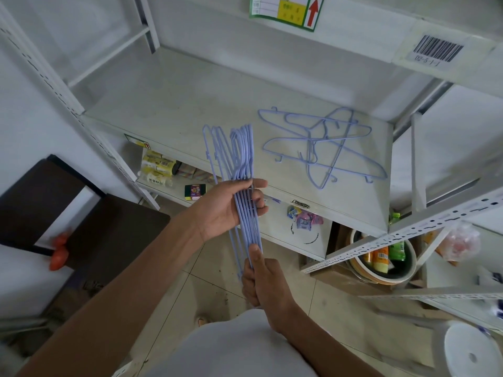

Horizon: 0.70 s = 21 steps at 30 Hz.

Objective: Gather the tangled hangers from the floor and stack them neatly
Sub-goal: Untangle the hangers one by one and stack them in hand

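Head view: both hands (226, 205) grip one hanger bundle (239, 164).

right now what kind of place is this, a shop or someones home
Probably a shop or its stockroom: white slotted metal shelving with a barcode label on its edge, a price or location tag, and packaged goods on the lower shelf.

the bundle of hangers (239, 170) stands between the left hand (231, 205), farther out, and the right hand (261, 281), nearer; right of it, loose hangers (321, 142) lie on the shelf (177, 104).
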Available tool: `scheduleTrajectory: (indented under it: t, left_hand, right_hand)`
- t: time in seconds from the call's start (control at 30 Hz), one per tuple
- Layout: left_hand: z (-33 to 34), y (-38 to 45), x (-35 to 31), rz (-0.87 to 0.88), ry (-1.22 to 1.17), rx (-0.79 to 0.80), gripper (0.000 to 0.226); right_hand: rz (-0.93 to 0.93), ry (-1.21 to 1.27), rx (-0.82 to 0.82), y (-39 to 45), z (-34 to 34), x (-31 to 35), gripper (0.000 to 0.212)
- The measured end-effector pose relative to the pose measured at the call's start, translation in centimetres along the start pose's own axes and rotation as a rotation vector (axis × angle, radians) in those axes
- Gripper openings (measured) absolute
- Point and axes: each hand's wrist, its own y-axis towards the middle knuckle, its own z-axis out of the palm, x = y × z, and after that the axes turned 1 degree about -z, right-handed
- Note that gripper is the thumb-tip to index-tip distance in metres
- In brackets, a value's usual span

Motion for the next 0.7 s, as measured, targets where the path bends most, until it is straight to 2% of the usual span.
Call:
scheduleTrajectory:
  t: [0.17,0.3,0.37,0.43,0.57,0.7]
  left_hand:
    - [0.0,0.2,1.2,0.098,0.033,-0.108,0.036]
    - [-1.6,-0.3,-0.5,0.056,0.387,-0.044,0.035]
    - [-2.6,-0.4,-1.4,0.001,0.478,0.01,0.034]
    - [-3.3,-0.4,-1.8,-0.052,0.419,0.083,0.037]
    - [-3.7,-0.1,-2.0,-0.154,0.223,0.184,0.053]
    - [-3.5,0.4,-1.9,-0.223,0.262,0.242,0.054]
  right_hand:
    - [-0.007,0.012,0.054,0.2,-0.4,-0.3,0.059]
    - [0.024,0.002,0.148,0.1,-0.9,0.1,0.06]
    - [0.0,-0.038,0.235,-0.1,-1.1,0.2,0.06]
    - [-0.036,-0.104,0.312,-0.3,-1.2,0.3,0.06]
    - [-0.025,-0.073,0.414,-0.3,-1.8,1.0,0.039]
    - [0.031,-0.033,0.507,-0.4,-2.2,0.8,0.037]
